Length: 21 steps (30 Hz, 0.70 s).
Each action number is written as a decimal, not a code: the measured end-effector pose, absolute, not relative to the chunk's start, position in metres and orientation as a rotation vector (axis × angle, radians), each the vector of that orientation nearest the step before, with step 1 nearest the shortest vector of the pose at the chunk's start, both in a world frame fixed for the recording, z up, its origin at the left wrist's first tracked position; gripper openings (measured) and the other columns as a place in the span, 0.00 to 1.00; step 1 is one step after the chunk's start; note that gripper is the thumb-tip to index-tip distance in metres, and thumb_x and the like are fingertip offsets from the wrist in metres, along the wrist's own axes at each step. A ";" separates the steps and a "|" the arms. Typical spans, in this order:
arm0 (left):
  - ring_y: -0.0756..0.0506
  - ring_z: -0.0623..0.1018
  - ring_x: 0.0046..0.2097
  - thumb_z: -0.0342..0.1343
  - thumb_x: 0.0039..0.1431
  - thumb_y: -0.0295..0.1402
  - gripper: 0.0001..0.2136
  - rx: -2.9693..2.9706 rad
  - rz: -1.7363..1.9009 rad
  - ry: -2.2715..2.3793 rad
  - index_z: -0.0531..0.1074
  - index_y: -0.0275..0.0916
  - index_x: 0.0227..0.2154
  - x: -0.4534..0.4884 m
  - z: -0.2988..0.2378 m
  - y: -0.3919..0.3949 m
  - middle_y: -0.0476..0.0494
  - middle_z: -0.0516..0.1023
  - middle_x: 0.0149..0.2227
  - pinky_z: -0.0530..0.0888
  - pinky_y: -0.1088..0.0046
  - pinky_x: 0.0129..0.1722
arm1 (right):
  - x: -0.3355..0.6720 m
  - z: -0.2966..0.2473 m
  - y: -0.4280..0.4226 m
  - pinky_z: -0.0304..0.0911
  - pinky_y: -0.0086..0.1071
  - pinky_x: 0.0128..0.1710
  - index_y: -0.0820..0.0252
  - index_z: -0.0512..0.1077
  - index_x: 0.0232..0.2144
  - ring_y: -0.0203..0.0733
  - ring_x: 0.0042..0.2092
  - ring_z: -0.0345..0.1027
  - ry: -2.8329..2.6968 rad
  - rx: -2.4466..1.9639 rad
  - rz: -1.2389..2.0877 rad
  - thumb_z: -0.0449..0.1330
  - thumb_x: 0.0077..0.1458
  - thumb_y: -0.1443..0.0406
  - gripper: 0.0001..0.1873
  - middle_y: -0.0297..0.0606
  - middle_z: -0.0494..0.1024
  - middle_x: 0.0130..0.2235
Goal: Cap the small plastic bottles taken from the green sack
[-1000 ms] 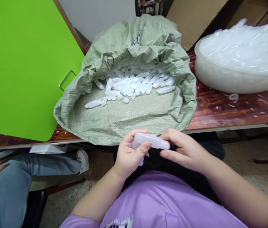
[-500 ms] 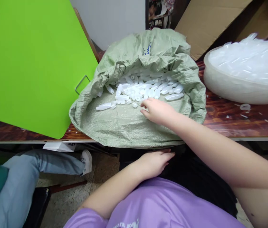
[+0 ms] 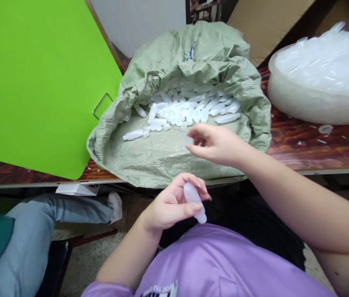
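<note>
A: What did our left hand [image 3: 170,205] hold?
B: We curled it around 1 white bottle [image 3: 194,201], low by our lap.
A: And our right hand [image 3: 216,144]?
B: We pinched a small cap [image 3: 189,140] over the sack [image 3: 174,159] on the table [image 3: 317,152].

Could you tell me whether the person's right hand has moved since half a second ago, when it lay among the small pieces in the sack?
Yes. The right hand has drawn back from the pile of white pieces toward the near rim of the green sack.
</note>
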State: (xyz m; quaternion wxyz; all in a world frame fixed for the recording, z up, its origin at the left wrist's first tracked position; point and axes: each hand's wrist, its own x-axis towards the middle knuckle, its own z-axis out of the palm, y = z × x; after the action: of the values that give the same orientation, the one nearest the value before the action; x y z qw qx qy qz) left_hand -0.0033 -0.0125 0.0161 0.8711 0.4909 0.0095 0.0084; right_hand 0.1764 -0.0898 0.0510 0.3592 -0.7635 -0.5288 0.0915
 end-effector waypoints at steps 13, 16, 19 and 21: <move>0.50 0.77 0.38 0.67 0.41 0.29 0.21 0.888 0.503 0.299 0.58 0.40 0.32 0.032 0.015 -0.034 0.55 0.75 0.31 0.72 0.72 0.44 | 0.119 0.014 -0.177 0.67 0.31 0.36 0.60 0.67 0.43 0.37 0.36 0.70 -1.517 -1.719 -0.219 0.57 0.55 0.69 0.11 0.40 0.76 0.36; 0.50 0.78 0.33 0.68 0.39 0.32 0.23 0.937 0.543 0.398 0.58 0.40 0.32 0.035 0.015 -0.040 0.53 0.76 0.29 0.73 0.74 0.37 | 0.125 0.008 -0.180 0.68 0.32 0.36 0.61 0.68 0.44 0.39 0.40 0.70 -1.688 -1.695 -0.543 0.55 0.54 0.74 0.14 0.42 0.76 0.39; 0.51 0.75 0.25 0.67 0.41 0.37 0.22 1.078 0.488 0.476 0.58 0.38 0.31 0.034 0.012 -0.041 0.49 0.77 0.27 0.70 0.79 0.24 | 0.131 0.004 -0.185 0.70 0.32 0.39 0.60 0.71 0.38 0.39 0.39 0.71 -1.769 -1.604 -0.734 0.57 0.52 0.75 0.11 0.39 0.77 0.37; 0.52 0.72 0.21 0.65 0.43 0.40 0.20 1.195 0.414 0.496 0.60 0.37 0.30 0.031 0.011 -0.038 0.47 0.77 0.26 0.65 0.81 0.18 | 0.134 0.003 -0.186 0.71 0.32 0.40 0.60 0.72 0.36 0.38 0.38 0.71 -1.774 -1.563 -0.776 0.59 0.50 0.75 0.11 0.39 0.77 0.36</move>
State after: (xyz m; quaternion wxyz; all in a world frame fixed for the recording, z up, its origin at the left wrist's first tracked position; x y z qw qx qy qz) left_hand 0.0311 -0.0378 0.0113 0.7781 0.5525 0.2295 0.1913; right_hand 0.1340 -0.1864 0.0030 0.3210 -0.5950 -0.6751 -0.2953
